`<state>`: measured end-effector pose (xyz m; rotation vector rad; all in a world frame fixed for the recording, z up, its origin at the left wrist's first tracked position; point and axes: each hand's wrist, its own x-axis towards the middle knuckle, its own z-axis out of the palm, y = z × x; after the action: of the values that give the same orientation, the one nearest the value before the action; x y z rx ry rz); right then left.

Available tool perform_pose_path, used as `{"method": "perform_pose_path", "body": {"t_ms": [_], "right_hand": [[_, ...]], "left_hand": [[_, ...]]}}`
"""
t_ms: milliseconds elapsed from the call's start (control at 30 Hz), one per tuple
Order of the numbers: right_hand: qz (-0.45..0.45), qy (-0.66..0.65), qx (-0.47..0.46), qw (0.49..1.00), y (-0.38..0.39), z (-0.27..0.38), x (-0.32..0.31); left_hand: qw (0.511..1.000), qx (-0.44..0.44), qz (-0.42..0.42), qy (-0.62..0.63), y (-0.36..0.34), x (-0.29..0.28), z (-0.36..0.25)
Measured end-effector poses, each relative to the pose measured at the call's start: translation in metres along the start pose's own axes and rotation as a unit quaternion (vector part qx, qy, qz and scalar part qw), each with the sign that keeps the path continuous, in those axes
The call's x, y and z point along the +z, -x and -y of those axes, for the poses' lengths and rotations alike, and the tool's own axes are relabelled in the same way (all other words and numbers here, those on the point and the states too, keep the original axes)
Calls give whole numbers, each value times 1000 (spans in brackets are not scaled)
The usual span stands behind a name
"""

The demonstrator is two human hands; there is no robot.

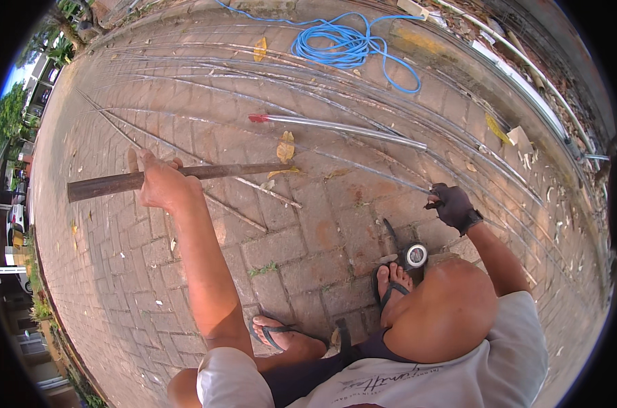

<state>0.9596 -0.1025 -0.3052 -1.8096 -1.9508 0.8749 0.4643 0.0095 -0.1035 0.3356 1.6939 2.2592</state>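
My bare left hand (164,182) is wrapped round a long dark brown bar (104,187), which lies crosswise and narrows in the view toward its right end. Under that bar, two thin rusty rods (237,216) rest on the bricks. Wearing a dark glove, my right hand (452,206) grips the near end of a thin metal rod (363,167) that stretches away to the far left. Between the hands and farther off, a shiny silver tube with a red end (349,130) lies across other rods. A round tape measure (415,255) sits beside my right foot.
Several long thin rods (308,83) are spread over the brick paving (308,248). A coiled blue hose or cable (336,44) lies at the back. Along the right runs a kerb (451,58) with white pipes (512,71) beyond it. Dry yellow leaves (285,145) are scattered about.
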Motion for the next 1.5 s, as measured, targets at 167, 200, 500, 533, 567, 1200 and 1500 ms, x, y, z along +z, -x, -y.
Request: {"method": "perform_pose_path", "body": {"t_ms": [167, 200, 500, 533, 567, 1200, 1500], "right_hand": [[-3, 11, -33, 999, 5, -7, 16], [-1, -4, -25, 1000, 6, -9, 19], [-3, 66, -66, 996, 34, -7, 35], [-5, 68, -63, 996, 36, -5, 35], [-6, 70, -60, 996, 37, -3, 37], [-12, 156, -20, 987, 48, 6, 46], [17, 151, 1, 988, 55, 13, 47]], "left_hand": [[965, 8, 216, 147, -13, -14, 14], [947, -7, 281, 155, -17, -17, 18], [931, 25, 331, 154, -20, -36, 39], [936, 38, 314, 152, -18, -35, 39], [938, 27, 308, 160, -15, -35, 39], [980, -10, 187, 70, -51, 8, 33], [977, 20, 207, 53, -4, 25, 18]]}}
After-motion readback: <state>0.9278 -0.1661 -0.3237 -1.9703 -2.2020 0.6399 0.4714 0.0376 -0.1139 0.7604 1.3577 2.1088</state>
